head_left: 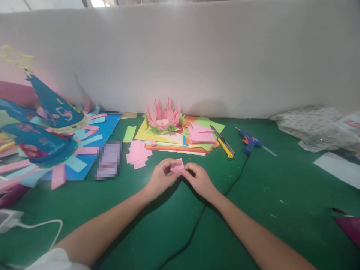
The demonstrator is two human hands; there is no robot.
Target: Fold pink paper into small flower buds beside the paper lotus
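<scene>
My left hand (161,177) and my right hand (198,177) meet over the green table (253,195), both pinched on a small pink paper piece (177,166) held between their fingertips. Just behind my left hand lies a loose pile of pink paper squares (137,153). Farther back a pink folded paper lotus (163,117) with green leaves sits on a stack of coloured paper sheets (180,140).
A yellow utility knife (224,142) and a blue glue gun (249,141) lie at the back right, its black cord (197,225) running under my right arm. Blue paper party hats (53,108) with pink strips fill the left. A phone (109,160), plastic bags (317,125).
</scene>
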